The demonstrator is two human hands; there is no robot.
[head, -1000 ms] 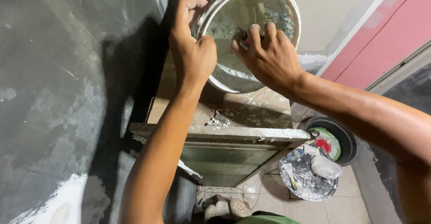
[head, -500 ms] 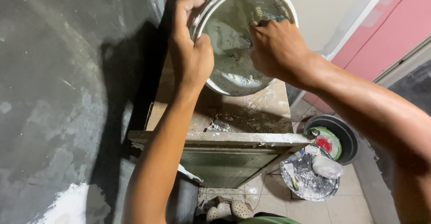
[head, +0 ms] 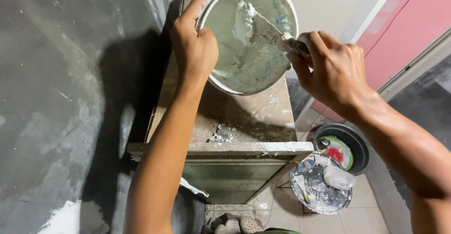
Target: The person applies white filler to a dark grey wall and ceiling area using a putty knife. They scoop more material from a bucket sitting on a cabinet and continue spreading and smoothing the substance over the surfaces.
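Head view: left hand (head: 195,51) clamps plaster bucket (head: 249,69) rim; right hand (head: 331,69) grasps putty knife (head: 270,34) inside; stained platform (head: 235,116) below, black bucket (head: 352,142) on floor.

The right hand (head: 336,72) has drawn back from inside the bucket (head: 225,74) to its right rim, and the putty knife (head: 268,34) it grips now shows, its blade loaded with a lump of pale putty (head: 243,18) over the bucket's middle
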